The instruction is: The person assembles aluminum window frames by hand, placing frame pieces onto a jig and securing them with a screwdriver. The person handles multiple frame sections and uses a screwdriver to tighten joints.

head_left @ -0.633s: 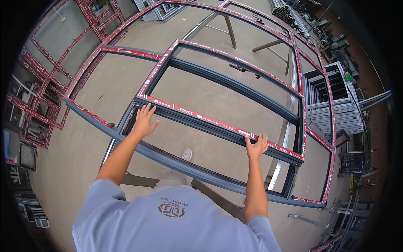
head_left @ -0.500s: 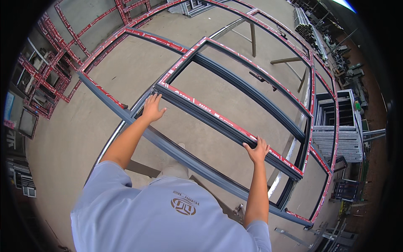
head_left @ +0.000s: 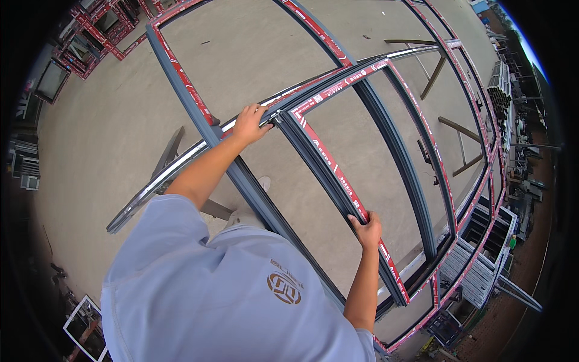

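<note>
A dark grey window sash (head_left: 333, 167) with red protective tape on its face lies across a large window frame (head_left: 253, 193) of the same grey profile. At the sash's near left corner, my left hand (head_left: 248, 125) bends its fingers over the edge, with the thumb lower beside the corner. Farther right along the near rail, my right hand (head_left: 367, 230) grips the sash, thumb on the near side and fingers over the taped face. The undersides of both grips are hidden. A dark handle fitting (head_left: 424, 152) shows on the sash's far rail.
A bright metal bar (head_left: 163, 175) runs under the frame, with brown support legs (head_left: 434, 78) beyond. Red-taped frames (head_left: 99, 33) stand far left. Stacked grey frames (head_left: 479, 271) and long profiles (head_left: 499, 90) lie to the right. A pale frame (head_left: 84, 323) leans lower left.
The view has turned, and the frame and sash now slant more steeply down to the right. My left hand has closed from outstretched fingers onto the corner; my right hand keeps its grip on the near rail.
</note>
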`<state>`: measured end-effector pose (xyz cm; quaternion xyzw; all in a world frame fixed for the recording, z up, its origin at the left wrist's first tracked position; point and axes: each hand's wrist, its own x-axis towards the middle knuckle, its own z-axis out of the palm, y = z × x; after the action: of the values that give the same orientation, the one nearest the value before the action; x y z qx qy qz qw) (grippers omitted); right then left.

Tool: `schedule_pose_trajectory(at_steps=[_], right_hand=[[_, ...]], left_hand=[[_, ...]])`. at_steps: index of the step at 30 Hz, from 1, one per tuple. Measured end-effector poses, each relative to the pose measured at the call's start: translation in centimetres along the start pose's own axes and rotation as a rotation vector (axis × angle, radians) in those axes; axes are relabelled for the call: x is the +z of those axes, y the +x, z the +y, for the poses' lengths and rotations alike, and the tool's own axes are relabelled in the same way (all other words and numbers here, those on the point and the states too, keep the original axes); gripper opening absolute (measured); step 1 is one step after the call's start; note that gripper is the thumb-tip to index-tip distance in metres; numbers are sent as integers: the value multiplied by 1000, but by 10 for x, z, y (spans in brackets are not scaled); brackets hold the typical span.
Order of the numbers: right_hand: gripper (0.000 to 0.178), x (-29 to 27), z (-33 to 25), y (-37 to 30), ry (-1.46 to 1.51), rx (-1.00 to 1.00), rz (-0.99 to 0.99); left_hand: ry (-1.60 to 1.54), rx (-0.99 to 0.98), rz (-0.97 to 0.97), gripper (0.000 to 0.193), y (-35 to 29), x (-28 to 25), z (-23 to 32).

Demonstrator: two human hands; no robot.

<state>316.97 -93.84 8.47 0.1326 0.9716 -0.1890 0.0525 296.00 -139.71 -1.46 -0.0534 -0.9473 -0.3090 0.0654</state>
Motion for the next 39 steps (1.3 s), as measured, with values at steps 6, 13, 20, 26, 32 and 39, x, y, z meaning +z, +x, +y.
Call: schedule_pose_trajectory(at_steps=[6, 13, 20, 26, 32, 39], right_hand=[[64, 4, -1, 13, -118, 17, 15], [62, 21, 12, 15, -123, -46, 123], [61, 26, 12, 18, -166, -30, 116], [61, 29, 12, 14, -233, -64, 150], [63, 34, 15, 15, -243, -60, 169], [63, 36, 19, 17, -273, -77, 162]], left_hand=[[-130, 172, -78, 59, 11, 1, -4], [-246, 229, -63, 53, 23, 12, -12], [-217, 195, -55, 52, 25, 25, -19], [-163, 143, -62, 58, 20, 25, -19], [-125, 141, -18, 68, 15, 25, -18], [189, -125, -186, 103, 17, 19, -2]])
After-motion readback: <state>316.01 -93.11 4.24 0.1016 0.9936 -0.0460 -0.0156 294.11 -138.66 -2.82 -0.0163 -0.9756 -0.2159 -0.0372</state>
